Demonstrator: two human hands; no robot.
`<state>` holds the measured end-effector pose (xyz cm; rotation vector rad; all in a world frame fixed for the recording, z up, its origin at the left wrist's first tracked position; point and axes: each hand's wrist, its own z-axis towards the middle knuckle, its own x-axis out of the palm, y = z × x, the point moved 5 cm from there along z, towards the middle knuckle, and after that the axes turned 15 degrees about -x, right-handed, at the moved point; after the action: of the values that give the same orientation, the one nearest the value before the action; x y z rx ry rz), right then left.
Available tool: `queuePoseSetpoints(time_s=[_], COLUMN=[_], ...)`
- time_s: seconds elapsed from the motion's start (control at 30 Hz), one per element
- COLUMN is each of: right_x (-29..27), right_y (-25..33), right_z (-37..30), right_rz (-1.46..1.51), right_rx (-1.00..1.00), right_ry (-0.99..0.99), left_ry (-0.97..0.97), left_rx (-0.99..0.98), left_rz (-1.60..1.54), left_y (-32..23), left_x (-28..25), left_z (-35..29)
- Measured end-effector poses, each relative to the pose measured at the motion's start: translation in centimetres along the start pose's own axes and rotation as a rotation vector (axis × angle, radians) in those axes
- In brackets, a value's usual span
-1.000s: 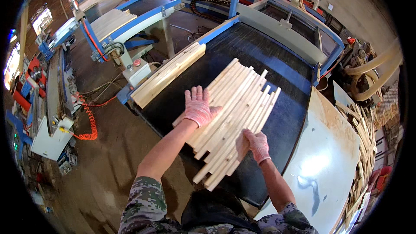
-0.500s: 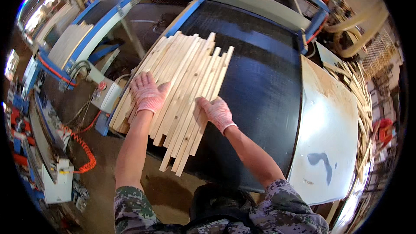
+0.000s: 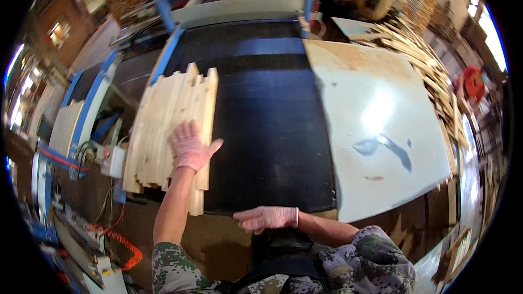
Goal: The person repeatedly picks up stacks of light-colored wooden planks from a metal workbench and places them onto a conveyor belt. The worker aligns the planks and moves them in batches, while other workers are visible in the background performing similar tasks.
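Observation:
A bundle of pale wooden strips (image 3: 158, 125) lies side by side on the left part of a black conveyor belt (image 3: 267, 130), with uneven ends. My left hand (image 3: 192, 147), in a pinkish knit glove, rests flat on the strips near their right side, fingers stretched and thumb spread toward the belt. My right hand (image 3: 267, 219), gloved alike, is at the belt's near edge in front of my body, away from the strips. Its fingers are curled together, and nothing shows in them.
A pale metal sheet (image 3: 376, 136) adjoins the belt's right side, with loose wood strips (image 3: 419, 60) heaped beyond it. A blue-framed machine (image 3: 234, 11) spans the belt's far end. At left stand a control box (image 3: 113, 161), an orange coiled hose (image 3: 131, 253) and another conveyor (image 3: 81, 114).
My right hand has left the strips and drawn back toward my body. My left hand has shifted to the strips' right side. The strips sit straighter along the belt's left edge; the view has turned right.

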<state>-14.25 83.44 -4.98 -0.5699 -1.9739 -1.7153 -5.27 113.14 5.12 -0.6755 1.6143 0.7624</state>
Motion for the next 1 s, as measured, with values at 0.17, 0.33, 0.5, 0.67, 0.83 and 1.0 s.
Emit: queuePoseSetpoints(time_s=[0.17, 0.33, 0.5, 0.67, 0.83, 1.0], right_x=[2.3, 0.8, -2.5, 0.5, 5.3, 11.2], right_y=[-4.3, -10.3, -26.0, -34.9, -42.1, -49.9], right_z=[-11.9, -25.4, -40.0, -51.4, -59.1, -62.9], right_rz=[-0.079, -0.053, 0.031, -0.225, -0.070, 0.142], right_rx=[-0.073, -0.318, -0.393, 0.107, 0.222, 0.130], right_ry=[-0.133, -0.486, -1.144, -1.478, -1.649, -2.032], left_ry=[-0.041, -0.403, -0.098, 0.728, 1.123, 1.405], left_rx=[-0.014, 0.190, 0.632, 0.873, 1.014, 1.017], left_rz=[0.046, -0.054, -0.502, -0.932, -0.685, -0.305], left_y=[2.7, -3.2, -22.3, -32.7, -38.8, -44.0], left_x=[4.0, -0.9, 3.3, 3.4, 6.0, 15.1], left_z=[2.4, -5.0, -17.4, -41.6, -59.1, -66.4])
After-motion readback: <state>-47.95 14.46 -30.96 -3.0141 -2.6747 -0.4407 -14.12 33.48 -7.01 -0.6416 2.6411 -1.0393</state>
